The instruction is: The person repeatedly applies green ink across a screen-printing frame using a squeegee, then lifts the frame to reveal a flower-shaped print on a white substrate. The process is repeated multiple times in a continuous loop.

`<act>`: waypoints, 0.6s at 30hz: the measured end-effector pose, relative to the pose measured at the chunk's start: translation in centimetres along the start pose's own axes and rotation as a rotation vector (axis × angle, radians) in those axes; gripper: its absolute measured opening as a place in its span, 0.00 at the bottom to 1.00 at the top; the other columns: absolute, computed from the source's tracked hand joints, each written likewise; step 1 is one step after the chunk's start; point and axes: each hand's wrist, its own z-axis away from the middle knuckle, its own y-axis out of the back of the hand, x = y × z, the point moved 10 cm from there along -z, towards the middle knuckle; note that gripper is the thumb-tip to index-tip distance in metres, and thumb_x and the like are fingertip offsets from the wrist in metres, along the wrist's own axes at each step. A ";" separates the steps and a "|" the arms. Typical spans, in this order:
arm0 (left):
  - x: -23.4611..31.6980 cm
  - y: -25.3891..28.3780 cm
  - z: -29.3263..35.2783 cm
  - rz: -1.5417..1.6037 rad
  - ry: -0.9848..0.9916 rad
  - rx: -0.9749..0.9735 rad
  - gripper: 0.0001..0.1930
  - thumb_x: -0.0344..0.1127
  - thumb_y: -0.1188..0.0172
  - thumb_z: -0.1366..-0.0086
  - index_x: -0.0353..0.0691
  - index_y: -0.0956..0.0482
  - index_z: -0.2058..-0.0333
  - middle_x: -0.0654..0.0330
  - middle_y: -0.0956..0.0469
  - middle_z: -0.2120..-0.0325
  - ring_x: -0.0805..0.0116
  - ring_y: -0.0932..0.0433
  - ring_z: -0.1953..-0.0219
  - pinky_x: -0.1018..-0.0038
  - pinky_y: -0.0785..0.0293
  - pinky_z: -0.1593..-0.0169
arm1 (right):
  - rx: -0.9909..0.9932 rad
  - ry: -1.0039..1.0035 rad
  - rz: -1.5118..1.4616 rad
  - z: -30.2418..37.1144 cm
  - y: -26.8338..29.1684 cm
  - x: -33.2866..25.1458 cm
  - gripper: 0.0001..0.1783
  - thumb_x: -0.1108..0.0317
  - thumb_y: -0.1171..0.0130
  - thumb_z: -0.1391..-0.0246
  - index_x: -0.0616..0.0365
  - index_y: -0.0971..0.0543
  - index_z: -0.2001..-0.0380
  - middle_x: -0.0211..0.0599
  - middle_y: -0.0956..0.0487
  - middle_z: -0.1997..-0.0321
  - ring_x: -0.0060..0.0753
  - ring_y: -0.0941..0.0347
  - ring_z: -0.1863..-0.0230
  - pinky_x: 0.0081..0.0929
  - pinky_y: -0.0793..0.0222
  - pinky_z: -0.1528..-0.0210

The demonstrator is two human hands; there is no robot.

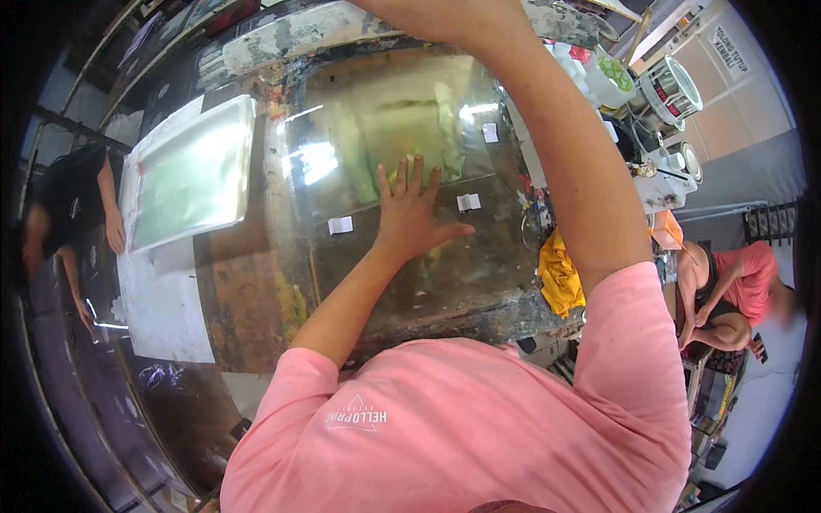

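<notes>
Beside the two white tabs (468,202), I am pressing my spread left hand (412,214) flat on the clear sheet (385,120), risking it sliding or smudging; my right hand is reaching out of sight.

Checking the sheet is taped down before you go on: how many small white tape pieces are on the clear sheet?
3. One left of the left hand, one just right of its fingers, one farther up beside the right forearm. The arm may hide more.

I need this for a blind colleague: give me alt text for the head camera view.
A person in a pink shirt presses the left hand flat on a clear plastic sheet over a stained worktable, while the right arm reaches up out of frame. A yellow cloth lies to the right.
</notes>
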 end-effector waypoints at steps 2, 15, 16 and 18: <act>0.1 0.1 0.3 0.029 -0.031 0.020 0.64 0.87 0.43 0.48 0.36 0.33 0.28 0.40 0.44 0.24 0.36 0.51 0.21 0.33 0.70 0.23 | 0.037 0.006 -0.021 0.0 0.4 -0.1 0.31 0.45 0.50 0.40 0.64 0.15 0.76 0.58 0.17 0.73 0.60 0.18 0.67 0.53 0.27 0.55; 0.5 1.1 1.4 0.079 -0.073 0.132 0.59 0.86 0.42 0.49 0.38 0.24 0.34 0.43 0.32 0.31 0.39 0.38 0.27 0.30 0.66 0.24 | -0.113 -0.091 0.039 -0.3 -0.8 0.3 0.32 0.45 0.51 0.41 0.66 0.15 0.75 0.60 0.17 0.73 0.60 0.18 0.65 0.52 0.25 0.55; 0.5 1.2 1.4 0.088 -0.080 0.157 0.59 0.86 0.42 0.49 0.38 0.24 0.34 0.43 0.31 0.32 0.40 0.37 0.28 0.30 0.65 0.24 | -0.110 -0.094 0.045 -0.2 -0.6 0.1 0.32 0.45 0.51 0.41 0.66 0.16 0.75 0.60 0.17 0.73 0.60 0.18 0.66 0.52 0.25 0.55; 0.5 0.8 1.4 0.081 -0.087 0.143 0.58 0.85 0.42 0.48 0.38 0.24 0.35 0.43 0.30 0.32 0.41 0.37 0.28 0.30 0.65 0.24 | -0.102 -0.099 0.056 -0.2 -0.4 -0.1 0.31 0.45 0.50 0.41 0.66 0.16 0.76 0.59 0.17 0.74 0.59 0.19 0.67 0.52 0.26 0.56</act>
